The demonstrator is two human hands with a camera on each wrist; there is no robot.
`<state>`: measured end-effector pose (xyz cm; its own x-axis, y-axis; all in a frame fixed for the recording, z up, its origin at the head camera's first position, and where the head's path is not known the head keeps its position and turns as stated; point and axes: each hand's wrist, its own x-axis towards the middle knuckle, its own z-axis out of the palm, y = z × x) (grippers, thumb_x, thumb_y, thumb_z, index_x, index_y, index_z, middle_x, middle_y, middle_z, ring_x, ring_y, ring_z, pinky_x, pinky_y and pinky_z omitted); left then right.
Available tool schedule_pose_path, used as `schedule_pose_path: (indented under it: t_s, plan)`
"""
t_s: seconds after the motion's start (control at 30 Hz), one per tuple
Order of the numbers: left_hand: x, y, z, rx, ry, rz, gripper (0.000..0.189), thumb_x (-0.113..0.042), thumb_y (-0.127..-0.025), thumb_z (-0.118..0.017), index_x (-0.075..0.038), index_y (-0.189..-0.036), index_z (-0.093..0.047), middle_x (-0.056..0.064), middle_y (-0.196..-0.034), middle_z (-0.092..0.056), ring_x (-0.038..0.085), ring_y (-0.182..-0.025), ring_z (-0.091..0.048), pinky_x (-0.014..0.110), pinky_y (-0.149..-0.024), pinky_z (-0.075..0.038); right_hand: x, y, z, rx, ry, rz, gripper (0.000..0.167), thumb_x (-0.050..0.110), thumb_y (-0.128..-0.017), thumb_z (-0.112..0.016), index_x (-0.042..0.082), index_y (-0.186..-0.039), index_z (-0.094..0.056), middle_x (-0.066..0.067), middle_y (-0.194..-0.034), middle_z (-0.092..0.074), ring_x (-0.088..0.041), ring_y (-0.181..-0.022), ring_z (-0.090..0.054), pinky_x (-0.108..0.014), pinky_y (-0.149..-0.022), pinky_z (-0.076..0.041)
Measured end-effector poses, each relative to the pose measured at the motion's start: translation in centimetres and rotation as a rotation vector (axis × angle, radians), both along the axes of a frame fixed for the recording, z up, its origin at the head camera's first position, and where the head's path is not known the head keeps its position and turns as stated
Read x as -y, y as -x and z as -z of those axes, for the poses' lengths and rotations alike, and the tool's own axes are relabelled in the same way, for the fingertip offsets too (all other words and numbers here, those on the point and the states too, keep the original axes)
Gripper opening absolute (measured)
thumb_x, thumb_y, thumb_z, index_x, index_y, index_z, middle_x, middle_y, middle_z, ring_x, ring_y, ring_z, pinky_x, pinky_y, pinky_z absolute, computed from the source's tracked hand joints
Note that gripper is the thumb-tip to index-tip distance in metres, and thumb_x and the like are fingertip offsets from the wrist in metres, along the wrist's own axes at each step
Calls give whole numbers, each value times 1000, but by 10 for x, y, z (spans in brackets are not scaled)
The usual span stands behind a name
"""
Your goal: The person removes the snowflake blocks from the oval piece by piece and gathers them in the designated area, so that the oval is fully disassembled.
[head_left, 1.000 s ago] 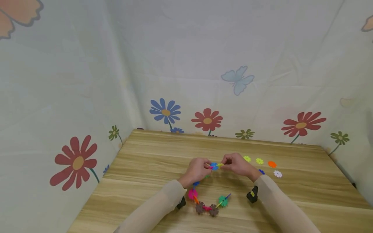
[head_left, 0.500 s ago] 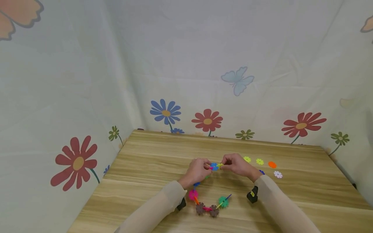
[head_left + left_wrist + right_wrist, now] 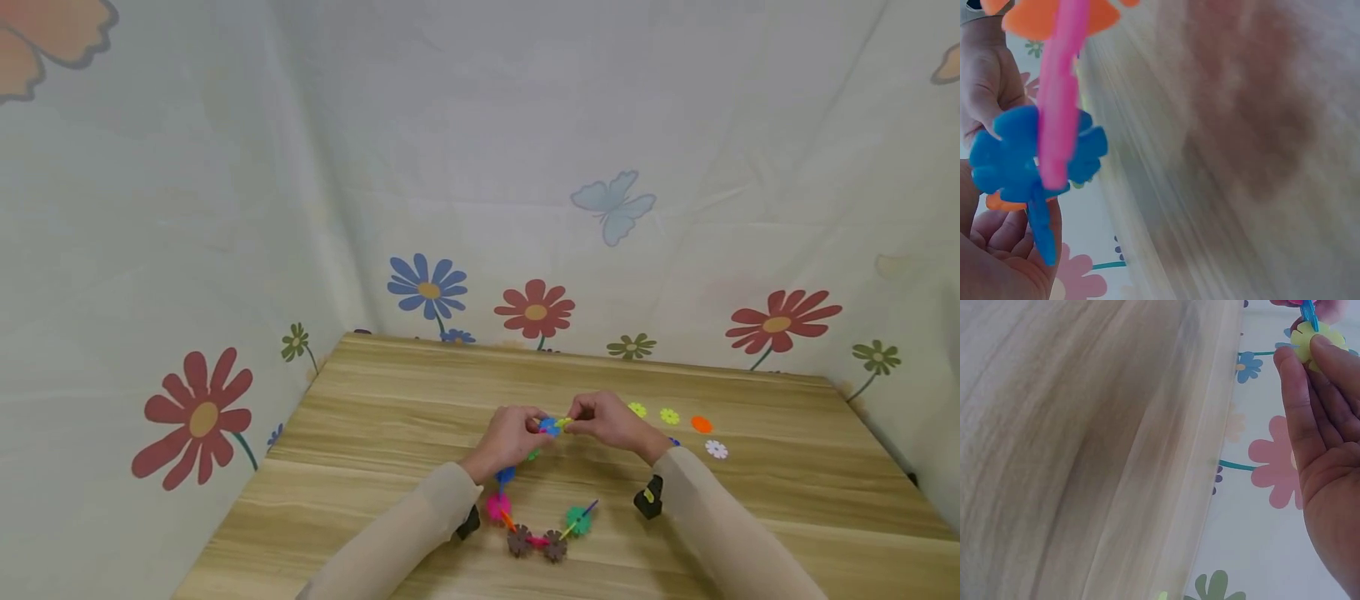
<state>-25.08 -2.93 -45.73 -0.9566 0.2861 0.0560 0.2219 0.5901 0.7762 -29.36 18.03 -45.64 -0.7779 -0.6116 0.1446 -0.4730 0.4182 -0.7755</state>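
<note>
A chain of interlocking plastic flower discs point(image 3: 498, 507) in several colours curves over the table. My left hand point(image 3: 510, 435) grips its upper end, close to a light blue disc point(image 3: 550, 426). The exact piece under those fingers is hidden. My right hand point(image 3: 609, 421) pinches a yellow flower disc point(image 3: 1305, 341) between thumb and fingers, and this disc meets the light blue one edge to edge. In the left wrist view a blue disc point(image 3: 1013, 147) and a pink one seen edge-on point(image 3: 1059, 106) appear near my left palm.
Loose flower discs lie right of my right hand: two yellow point(image 3: 669, 416), an orange point(image 3: 701, 425), a white point(image 3: 716, 449) and a dark blue one partly behind the forearm. The wood-grain table point(image 3: 405, 400) ends at a flower-printed curtain point(image 3: 480, 208).
The hands stay almost in place, still joined through the blue and yellow discs. The left fingers now cover more of the pink piece, and the lower chain has shifted slightly down and right.
</note>
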Motion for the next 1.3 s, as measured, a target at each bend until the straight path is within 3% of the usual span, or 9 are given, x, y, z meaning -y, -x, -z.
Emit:
schedule_pose_path:
  t_s: [0.33, 0.53, 0.73, 0.87, 1.07, 1.3]
  plan:
    - [-3, -2, -2, -58, 59, 10, 35, -23, -83, -74, -5, -113, -70, 0, -84, -70, 2, -61, -56, 19, -55, -46, -4, 0, 3, 17, 24, -12, 7, 8, -84, -71, 8, -79, -66, -1, -76, -67, -9, -65, -54, -23, -59, -46]
    - [-5, -3, -4, -52, 69, 21, 35, -24, -84, -74, -4, -113, -69, 1, -85, -71, 1, -63, -57, 18, -55, -46, -7, -1, 4, 75, 33, -23, 6, 6, -87, -68, 4, -82, -64, -4, -77, -68, -25, -73, -64, -32, -66, -52]
    - [-6, -2, -4, -53, 72, 18, 36, -25, -84, -73, -4, -112, -69, 0, -84, -70, 1, -58, -56, 18, -53, -45, -8, 1, 4, 59, 37, -17, 7, 7, -87, -67, 4, -83, -63, -3, -77, -68, -19, -70, -62, -31, -64, -52]
    - [-6, -2, -3, -47, 75, 35, 36, -24, -85, -72, -3, -113, -69, 1, -85, -71, 1, -60, -57, 18, -53, -46, -9, 1, 5, 70, 38, -34, 7, 5, -87, -67, 3, -82, -62, -5, -76, -68, -22, -71, -64, -34, -65, -53]
    - [-7, -1, -3, -84, 111, 47, 35, -24, -85, -72, -3, -113, -69, 0, -83, -70, 1, -57, -54, 18, -54, -44, -10, 2, 3, 5, 38, -56, 7, 8, -87, -68, 5, -82, -64, -1, -76, -67, -7, -67, -56, -24, -59, -47]
    - [-7, -1, -3, -8, 90, 77, 34, -23, -87, -70, -3, -115, -67, 1, -86, -70, 3, -63, -59, 21, -57, -48, -12, 3, 5, 46, 47, -75, 8, 5, -87, -67, 2, -82, -62, -4, -76, -68, -11, -70, -62, -34, -64, -53]
